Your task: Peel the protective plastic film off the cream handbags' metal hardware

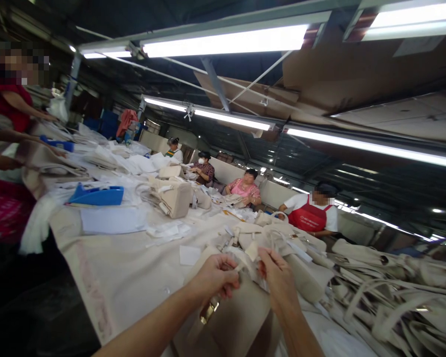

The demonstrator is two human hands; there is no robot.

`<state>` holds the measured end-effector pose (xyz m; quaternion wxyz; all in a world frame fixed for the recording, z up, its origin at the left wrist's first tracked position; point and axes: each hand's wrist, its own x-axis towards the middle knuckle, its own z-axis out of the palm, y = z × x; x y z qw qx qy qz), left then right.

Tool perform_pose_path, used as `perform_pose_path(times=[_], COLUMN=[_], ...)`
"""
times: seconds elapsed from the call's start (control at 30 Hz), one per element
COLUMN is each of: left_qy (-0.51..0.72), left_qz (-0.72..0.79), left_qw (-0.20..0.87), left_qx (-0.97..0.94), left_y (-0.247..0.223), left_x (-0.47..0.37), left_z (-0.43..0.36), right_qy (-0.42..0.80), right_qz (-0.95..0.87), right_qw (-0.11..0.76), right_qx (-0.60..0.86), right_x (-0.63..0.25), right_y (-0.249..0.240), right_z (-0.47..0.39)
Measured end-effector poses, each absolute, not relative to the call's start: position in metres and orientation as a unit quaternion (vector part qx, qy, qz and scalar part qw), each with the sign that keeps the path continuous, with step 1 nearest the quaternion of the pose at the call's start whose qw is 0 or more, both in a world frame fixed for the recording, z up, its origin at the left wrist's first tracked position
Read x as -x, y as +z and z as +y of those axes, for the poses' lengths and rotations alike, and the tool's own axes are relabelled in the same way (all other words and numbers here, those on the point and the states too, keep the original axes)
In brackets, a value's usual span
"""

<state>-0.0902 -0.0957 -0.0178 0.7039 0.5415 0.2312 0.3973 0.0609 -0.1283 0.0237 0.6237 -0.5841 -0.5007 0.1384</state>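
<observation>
A beige bag [241, 307] stands at the bottom centre, its upper edge between my two hands. My left hand [218, 277] is closed in a pinch at the bag's top, with a bit of pale material at its fingertips. To the right, my right hand [274, 267] pinches beside the same edge, near a small cream piece [251, 251]. Crumpled white paper [243, 260] shows between the hands. A gold metal clasp [209, 311] hangs below my left hand. Exactly what the fingertips grip is blurred.
A blue tape dispenser [96, 194] and white sheets [113, 219] lie on the cloth-covered table [126, 277]. Beige bags [176, 198] stand further back. Straps and bags [401, 297] pile up at the right. Several people sit or stand around the table.
</observation>
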Motion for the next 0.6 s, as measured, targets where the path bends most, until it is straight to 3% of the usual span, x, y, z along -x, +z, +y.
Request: perform_pose_path(times=[0.13, 0.23, 0.33, 0.47, 0.6], left_qy=[0.385, 0.382, 0.361, 0.351, 0.390], left_qz=[0.240, 0.204, 0.183, 0.205, 0.206], left_qw=[0.704, 0.741, 0.769, 0.701, 0.663], left_qx=[-0.547, -0.513, -0.496, -0.586, -0.606], left_y=[-0.021, -0.024, -0.025, -0.026, -0.029], left_x=[0.104, 0.112, 0.119, 0.121, 0.116], left_z=[-0.087, -0.083, -0.084, -0.088, -0.089], right_qy=[0.085, 0.000, 0.010, 0.052, 0.001], right_qz=[-0.543, -0.670, -0.713, -0.684, -0.708], right_qw=[0.625, 0.541, 0.466, 0.462, 0.478], right_qx=[0.555, 0.508, 0.524, 0.562, 0.520], right_x=[-0.047, -0.031, -0.019, -0.017, -0.022], right_y=[0.032, 0.017, -0.017, -0.053, -0.060], right_z=[-0.131, -0.144, -0.155, -0.160, -0.166])
